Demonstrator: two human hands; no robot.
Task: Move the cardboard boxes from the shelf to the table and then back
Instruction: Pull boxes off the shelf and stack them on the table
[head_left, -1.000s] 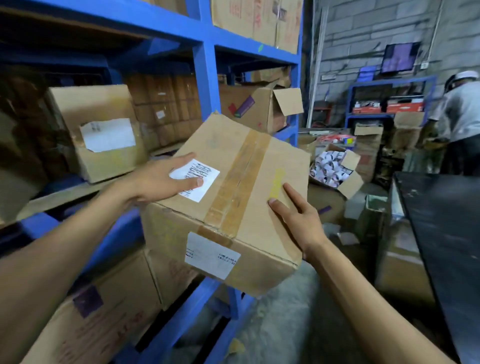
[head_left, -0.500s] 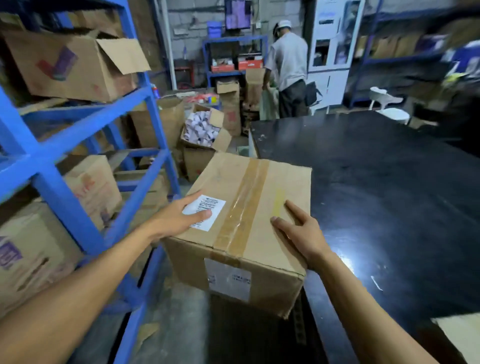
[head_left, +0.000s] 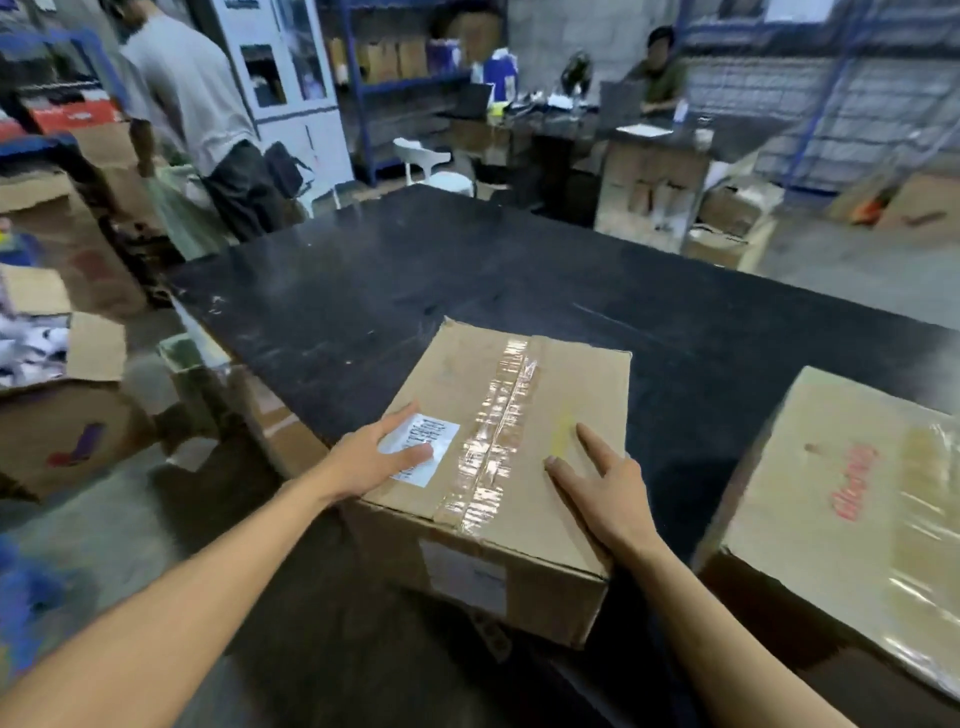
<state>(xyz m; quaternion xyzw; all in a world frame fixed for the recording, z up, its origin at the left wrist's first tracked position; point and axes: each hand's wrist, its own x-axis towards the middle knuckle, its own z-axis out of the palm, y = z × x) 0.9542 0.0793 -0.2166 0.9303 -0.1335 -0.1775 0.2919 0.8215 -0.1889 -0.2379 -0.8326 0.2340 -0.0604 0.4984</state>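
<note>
On table (head_left: 363, 291) edge: box (head_left: 519, 457), near end overhanging. Left hand (head_left: 371, 457), right hand (head_left: 605, 493) flat on top, fingers straight, gripping nothing — likely pushing it fully on, beside second box (head_left: 857, 514).

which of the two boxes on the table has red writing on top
The right-hand box, untouched at the table's edge. The box under both hands shows only a white label and clear tape.
</note>
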